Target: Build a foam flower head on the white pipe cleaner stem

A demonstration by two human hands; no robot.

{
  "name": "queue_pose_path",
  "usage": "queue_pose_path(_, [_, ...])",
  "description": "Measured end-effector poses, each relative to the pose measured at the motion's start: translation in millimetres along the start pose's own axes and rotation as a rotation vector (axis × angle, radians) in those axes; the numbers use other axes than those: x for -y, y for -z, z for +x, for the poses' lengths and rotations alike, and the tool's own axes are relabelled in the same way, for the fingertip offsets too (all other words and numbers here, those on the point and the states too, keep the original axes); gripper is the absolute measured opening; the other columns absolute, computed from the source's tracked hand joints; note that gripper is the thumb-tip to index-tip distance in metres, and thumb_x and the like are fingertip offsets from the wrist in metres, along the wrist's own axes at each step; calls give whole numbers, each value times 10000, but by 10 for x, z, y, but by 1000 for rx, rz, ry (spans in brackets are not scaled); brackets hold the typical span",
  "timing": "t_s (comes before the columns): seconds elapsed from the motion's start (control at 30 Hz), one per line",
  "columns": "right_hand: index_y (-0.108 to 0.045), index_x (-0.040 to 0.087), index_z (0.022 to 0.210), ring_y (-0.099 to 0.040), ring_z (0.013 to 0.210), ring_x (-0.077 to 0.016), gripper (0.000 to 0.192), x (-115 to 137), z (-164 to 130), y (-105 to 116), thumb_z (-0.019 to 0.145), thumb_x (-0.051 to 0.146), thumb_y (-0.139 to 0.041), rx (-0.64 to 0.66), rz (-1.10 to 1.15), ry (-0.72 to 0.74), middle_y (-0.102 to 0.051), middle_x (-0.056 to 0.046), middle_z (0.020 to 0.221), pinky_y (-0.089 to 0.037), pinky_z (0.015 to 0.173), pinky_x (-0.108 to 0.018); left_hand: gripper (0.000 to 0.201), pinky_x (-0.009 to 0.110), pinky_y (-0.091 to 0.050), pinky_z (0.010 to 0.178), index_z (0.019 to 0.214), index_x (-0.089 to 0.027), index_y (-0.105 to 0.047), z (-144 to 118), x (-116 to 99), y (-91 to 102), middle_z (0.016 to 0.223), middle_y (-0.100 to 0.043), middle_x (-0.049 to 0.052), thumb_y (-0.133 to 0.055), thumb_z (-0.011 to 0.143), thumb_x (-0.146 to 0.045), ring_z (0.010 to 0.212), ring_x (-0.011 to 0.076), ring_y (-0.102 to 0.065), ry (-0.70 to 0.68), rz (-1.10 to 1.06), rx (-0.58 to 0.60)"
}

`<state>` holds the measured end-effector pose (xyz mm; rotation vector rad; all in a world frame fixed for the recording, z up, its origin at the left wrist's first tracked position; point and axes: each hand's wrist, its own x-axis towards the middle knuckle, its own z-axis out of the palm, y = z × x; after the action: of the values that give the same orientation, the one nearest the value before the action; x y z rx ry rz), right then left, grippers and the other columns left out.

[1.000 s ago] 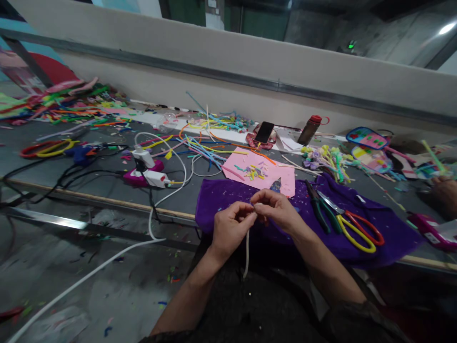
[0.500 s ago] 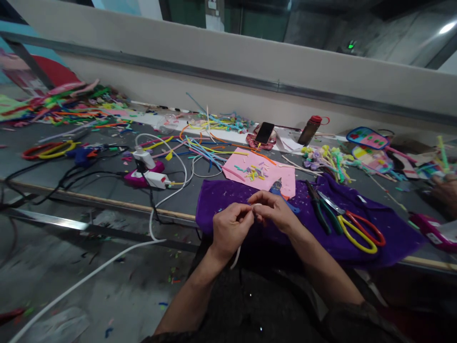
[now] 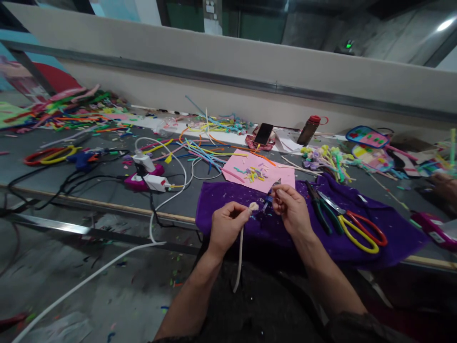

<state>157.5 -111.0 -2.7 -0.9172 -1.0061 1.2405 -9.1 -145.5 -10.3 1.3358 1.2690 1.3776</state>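
Note:
A white chenille stem (image 3: 239, 259) is pinched between the thumb and forefinger of my left hand (image 3: 226, 226). Its upper end is curled into a small coil, and the long tail hangs down in front of my dark clothes. My right hand (image 3: 293, 212) is at small blue-handled cutters (image 3: 267, 204), fingers curled closed on them; the hand hides much of the tool. Beneath both hands lies a purple cloth (image 3: 217, 195). A pink sheet (image 3: 285, 177) with several short cut pieces of chenille lies just beyond.
Right on the cloth are green-handled pliers (image 3: 323, 209) and scissors (image 3: 357, 231) with red and yellow handles. A power strip (image 3: 146, 178) with cables and a blue glue gun (image 3: 82, 161) lie left. Behind stand a phone (image 3: 264, 134) and a bottle (image 3: 309, 131). Another person's hand (image 3: 444, 186) shows far right.
My hands have moved apart. The right let go of the stem's coiled end and moved right to the blue-handled cutters; the left keeps the stem, its coil now visible.

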Motion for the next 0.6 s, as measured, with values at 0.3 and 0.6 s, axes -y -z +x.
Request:
queue_pose_path(0.3, [-590,152,762,-371,339,-43,228,-102,-110,61,729,377,-611,191,-190,-96,-488,53,506,-231,302,-161,188,153,-212,351,647,-147,-556,48,48,17,472,-498,-61,-676,633,-290,357,22,-327,241,-374,79])
queue_pose_path(0.6, [-421,176,497,-298,339,-55,429,-166,-183,-63,808,461,-498,220,-334,27,-357,57,407,-205,339,-201,200,156,-185,345,671,-152,-493,81,40,38,465,-477,-62,-644,627,-275,317,16,-306,341,-624,169])
